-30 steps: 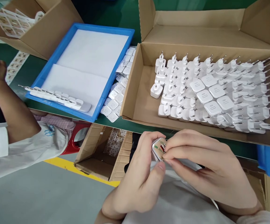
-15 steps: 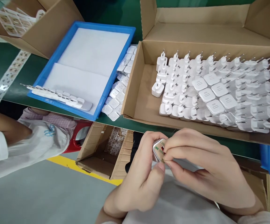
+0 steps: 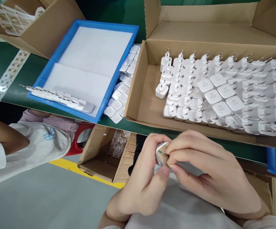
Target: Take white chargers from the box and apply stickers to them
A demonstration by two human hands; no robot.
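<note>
In my left hand [image 3: 149,178] is a small white plug charger, its rounded square end facing up and most of its body hidden by my fingers. A tan adhesive sticker [image 3: 162,156] with green 3M print lies over that end. My right hand [image 3: 200,168] pinches at the sticker's right edge; a small dark and red spot shows beside the fingertips. Just beyond my hands, an open cardboard box [image 3: 138,108] holds rows of white plug chargers [image 3: 182,113], mostly with pins up. Several chargers [image 3: 221,108] lie on top with their two-slot faces up.
Left of the box, bagged chargers [image 3: 116,105] lie beside a blue tray [image 3: 74,28] with white sheets and a row of chargers [image 3: 61,98]. A sticker strip [image 3: 11,74] and another carton [image 3: 49,35] are farther left. Below stand an open carton [image 3: 99,162] and a co-worker's arm [image 3: 6,133].
My right fingertips have shifted slightly on the sticker, and its printed face looks a little different. Both hands stay around the charger. The view has moved very slightly.
</note>
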